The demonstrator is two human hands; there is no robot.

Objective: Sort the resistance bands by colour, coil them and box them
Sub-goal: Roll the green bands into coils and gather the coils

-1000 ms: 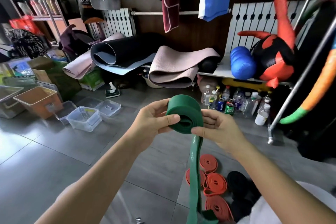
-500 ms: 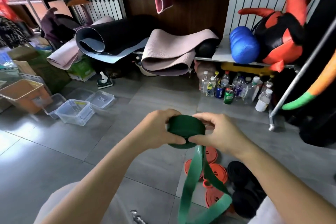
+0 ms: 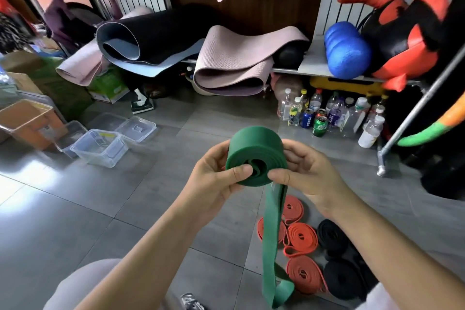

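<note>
Green rubber, wound into a thick coil (image 3: pixel 254 156), sits higher in view than half a second ago, and its open face is now turned to the camera where the rim showed before. The left hand (image 3: pixel 214 184) grips the coil's left side, thumb pressed on the face; the right hand (image 3: pixel 309 176) pinches the right side likewise. The unwound tail (image 3: pixel 270 234) hangs down to a loop that is narrower than before. Below, on the grey tiled floor (image 3: pixel 100 209), orange coils (image 3: pixel 300 236) lie beside black coils (image 3: pixel 334 234). Clear boxes (image 3: pixel 100 147) and an orange bin (image 3: pixel 27 121) stand at left. Rolled mats (image 3: pixel 234 63), bottles (image 3: pixel 327 113) and a blue roller (image 3: pixel 344 50) line the back wall.
</note>
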